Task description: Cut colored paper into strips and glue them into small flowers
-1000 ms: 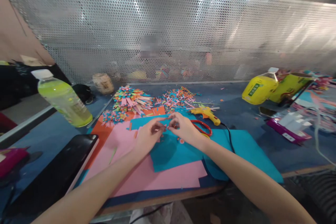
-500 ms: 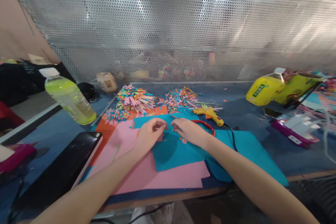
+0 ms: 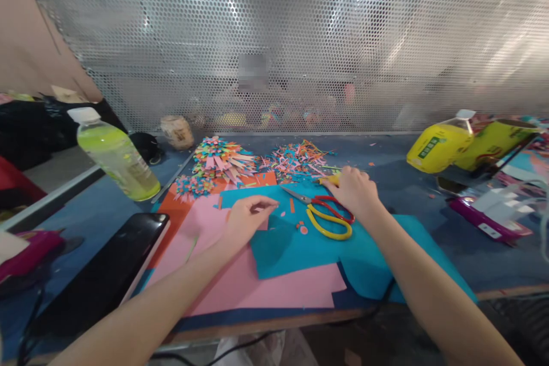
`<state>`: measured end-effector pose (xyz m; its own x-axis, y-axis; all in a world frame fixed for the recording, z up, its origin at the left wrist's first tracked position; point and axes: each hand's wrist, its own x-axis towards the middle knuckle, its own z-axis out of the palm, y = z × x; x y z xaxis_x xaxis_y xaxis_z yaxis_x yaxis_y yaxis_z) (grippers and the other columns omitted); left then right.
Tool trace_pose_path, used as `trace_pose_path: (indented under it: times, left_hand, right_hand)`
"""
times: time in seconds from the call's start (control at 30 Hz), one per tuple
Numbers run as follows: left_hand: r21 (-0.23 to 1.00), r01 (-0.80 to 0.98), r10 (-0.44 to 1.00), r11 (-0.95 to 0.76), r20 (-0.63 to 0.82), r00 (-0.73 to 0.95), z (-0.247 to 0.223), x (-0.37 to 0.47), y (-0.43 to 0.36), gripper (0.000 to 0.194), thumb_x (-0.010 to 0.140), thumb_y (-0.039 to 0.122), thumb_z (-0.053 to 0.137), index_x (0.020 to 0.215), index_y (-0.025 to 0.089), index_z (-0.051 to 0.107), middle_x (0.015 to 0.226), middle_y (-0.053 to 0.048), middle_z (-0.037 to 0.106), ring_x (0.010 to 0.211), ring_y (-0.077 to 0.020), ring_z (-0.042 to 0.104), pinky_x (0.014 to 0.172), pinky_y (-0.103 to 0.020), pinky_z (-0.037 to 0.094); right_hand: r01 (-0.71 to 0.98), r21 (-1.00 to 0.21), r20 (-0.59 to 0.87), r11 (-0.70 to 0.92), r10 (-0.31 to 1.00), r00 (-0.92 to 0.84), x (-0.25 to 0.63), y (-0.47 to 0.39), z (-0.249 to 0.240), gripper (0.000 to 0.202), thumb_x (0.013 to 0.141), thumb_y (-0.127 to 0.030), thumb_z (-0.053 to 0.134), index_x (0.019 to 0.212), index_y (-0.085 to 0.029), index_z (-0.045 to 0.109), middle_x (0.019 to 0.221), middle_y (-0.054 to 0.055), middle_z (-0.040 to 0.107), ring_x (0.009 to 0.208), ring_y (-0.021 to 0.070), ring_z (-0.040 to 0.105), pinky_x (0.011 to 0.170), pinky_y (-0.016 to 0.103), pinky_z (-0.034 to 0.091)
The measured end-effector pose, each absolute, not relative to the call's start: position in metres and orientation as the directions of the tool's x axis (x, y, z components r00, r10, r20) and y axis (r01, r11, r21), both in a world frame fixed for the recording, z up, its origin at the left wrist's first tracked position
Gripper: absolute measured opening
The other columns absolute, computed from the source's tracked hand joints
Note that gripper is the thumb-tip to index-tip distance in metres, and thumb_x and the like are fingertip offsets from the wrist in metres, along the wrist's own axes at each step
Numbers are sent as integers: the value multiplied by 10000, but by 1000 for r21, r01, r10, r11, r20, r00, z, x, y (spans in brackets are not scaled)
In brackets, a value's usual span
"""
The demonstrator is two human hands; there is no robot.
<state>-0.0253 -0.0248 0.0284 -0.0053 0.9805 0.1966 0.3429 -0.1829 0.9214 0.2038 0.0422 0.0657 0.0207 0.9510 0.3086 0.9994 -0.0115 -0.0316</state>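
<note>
My right hand (image 3: 355, 190) is closed over the yellow glue gun (image 3: 331, 179), hiding most of its body. My left hand (image 3: 251, 216) is in a pinch above the blue sheet (image 3: 295, 257); whatever sits between its fingertips is too small to name. Scissors with red and yellow handles (image 3: 329, 233) lie on the blue sheet between my hands, blades pointing left. Beside them are a short orange strip (image 3: 292, 205) and a small pale pink disc (image 3: 304, 230). Below the blue sheet spreads a pink sheet (image 3: 240, 291).
Behind the sheets stand a spiky multicoloured paper piece (image 3: 221, 160) and a heap of paper strips (image 3: 298, 159). A green drink bottle (image 3: 118, 154) and a black phone-like slab (image 3: 103, 274) are at left. Yellow bottle (image 3: 440, 146) and purple power strip (image 3: 489, 220) are at right.
My right hand has moved right, away from my left hand, and closed on the glue gun. The scissors it covered are now in view. My left hand keeps its pinch.
</note>
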Motion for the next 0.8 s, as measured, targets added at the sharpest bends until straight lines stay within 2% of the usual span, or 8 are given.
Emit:
trace_pose_path:
  times: [0.07,0.2,0.33,0.47,0.53,0.63,0.7,0.8]
  left_hand:
    - [930,323,982,-175,189,-12,27,-25,-24,179,676,327,621,768,187,683,800,-41,697,724,-175,630,620,-243,479]
    - [949,269,985,-163,171,-8,24,-25,-24,218,654,354,644,778,180,688,803,-53,700,714,-176,632,595,-239,472]
    - [965,217,985,-148,163,-55,25,-26,-24,240,631,369,668,768,174,692,789,-59,701,681,-155,619,578,-222,456]
    - [981,152,988,-121,135,-80,30,-26,-26,250,630,368,668,772,164,697,760,-62,697,584,-122,575,531,-216,434]
    - [987,120,989,-105,116,-88,31,-26,-26,245,629,354,671,778,160,696,759,-63,693,571,-116,561,527,-218,431]
    - [995,49,990,-86,90,-107,31,-25,-26,259,632,344,673,815,161,682,747,-55,683,584,-116,559,526,-216,429]
    - [997,18,989,-72,74,-125,32,-25,-26,265,627,344,679,816,158,672,722,-50,673,607,-123,565,525,-214,426]
    - [997,1,987,-82,81,-137,34,-23,-26,260,622,339,683,795,145,670,685,-48,658,613,-130,564,521,-220,424]
  right_hand:
    - [981,-28,249,-193,949,194,214,51,59,694,704,-612,491,1042,-6,515,991,252,545,942,377,516,711,463,422]
    - [969,-74,77,-234,968,240,226,71,41,711,643,-624,543,1063,-51,531,1026,238,546,974,374,518,735,452,421]
    - [973,-119,109,-197,972,210,233,83,35,495,686,-427,583,1037,-82,529,986,200,568,949,341,547,728,409,432]
    - [974,-161,208,-157,960,189,235,82,43,488,742,-381,527,1090,-51,439,1010,214,524,874,293,577,665,343,447]
    - [975,-208,305,-74,943,136,231,77,50,441,767,-383,492,1074,-76,415,1003,184,509,837,263,577,632,324,448]
    - [923,-286,546,256,835,-62,219,63,58,360,722,-379,554,962,-145,421,944,117,499,776,230,559,614,321,451]
    - [858,-271,645,436,744,-174,208,53,59,339,711,-369,576,923,-170,402,917,92,487,747,211,544,608,316,454]
    - [801,-212,718,560,645,-262,197,41,59,321,721,-342,579,906,-180,374,888,82,474,729,199,530,604,309,461]
